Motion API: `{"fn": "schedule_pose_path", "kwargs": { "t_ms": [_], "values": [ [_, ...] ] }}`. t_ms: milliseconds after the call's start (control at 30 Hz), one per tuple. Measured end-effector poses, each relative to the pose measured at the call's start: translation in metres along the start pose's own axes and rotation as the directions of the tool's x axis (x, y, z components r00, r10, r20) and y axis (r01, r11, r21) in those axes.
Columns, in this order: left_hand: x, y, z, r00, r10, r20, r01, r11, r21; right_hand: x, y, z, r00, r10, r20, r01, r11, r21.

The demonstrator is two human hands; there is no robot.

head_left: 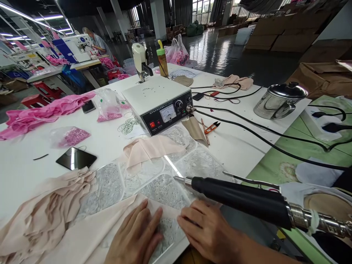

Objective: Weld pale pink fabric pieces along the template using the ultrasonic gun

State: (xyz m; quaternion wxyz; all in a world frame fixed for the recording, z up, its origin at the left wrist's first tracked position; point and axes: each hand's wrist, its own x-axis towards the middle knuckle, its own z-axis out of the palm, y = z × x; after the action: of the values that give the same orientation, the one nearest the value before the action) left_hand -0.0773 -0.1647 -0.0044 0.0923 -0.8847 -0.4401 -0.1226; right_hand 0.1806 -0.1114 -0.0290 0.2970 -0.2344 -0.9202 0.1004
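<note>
My left hand (136,233) lies on a strip of pale beige fabric (90,227), fingers stretched out and pressing it onto a clear patterned mat (112,183). My right hand (207,229) has its fingers curled together at the right end of the same strip, near the table's front edge. Just above the right hand is a black-handled pen-like tool with a metal tip (236,196), touched by neither hand. A crumpled pile of beige fabric (52,209) sits to the left. Another beige piece (151,148) lies farther back on the mat.
A control box (167,110) with a dial and cables stands behind the mat. Orange thread snips (211,127), a dark phone (76,158), bags of pink bits (73,137) and a steel mug (280,101) are around. Black cables (247,128) cross the right side.
</note>
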Motion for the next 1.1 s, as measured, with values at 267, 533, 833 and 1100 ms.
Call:
{"fn": "schedule_pose_path", "kwargs": {
  "t_ms": [267, 533, 833, 1100],
  "values": [
    [0.0, 0.002, 0.001, 1.0, -0.017, 0.021, 0.015, 0.997, 0.078, 0.002, 0.0, -0.004, 1.0, 0.009, -0.008, -0.009, 1.0, 0.026],
    [0.008, 0.008, 0.004, 0.998, 0.066, -0.004, -0.064, 0.977, 0.203, 0.008, -0.002, -0.009, 0.998, -0.019, -0.053, 0.021, 0.999, 0.03],
    [0.0, 0.016, 0.014, 0.998, 0.048, 0.028, -0.054, 0.954, 0.294, 0.009, -0.002, -0.007, 0.989, -0.025, -0.147, 0.03, 0.999, 0.035],
    [-0.002, 0.02, 0.02, 1.0, 0.029, -0.006, -0.025, 0.94, 0.34, -0.043, 0.015, -0.009, 0.746, 0.604, -0.28, -0.49, 0.784, 0.382]
  ]
}}
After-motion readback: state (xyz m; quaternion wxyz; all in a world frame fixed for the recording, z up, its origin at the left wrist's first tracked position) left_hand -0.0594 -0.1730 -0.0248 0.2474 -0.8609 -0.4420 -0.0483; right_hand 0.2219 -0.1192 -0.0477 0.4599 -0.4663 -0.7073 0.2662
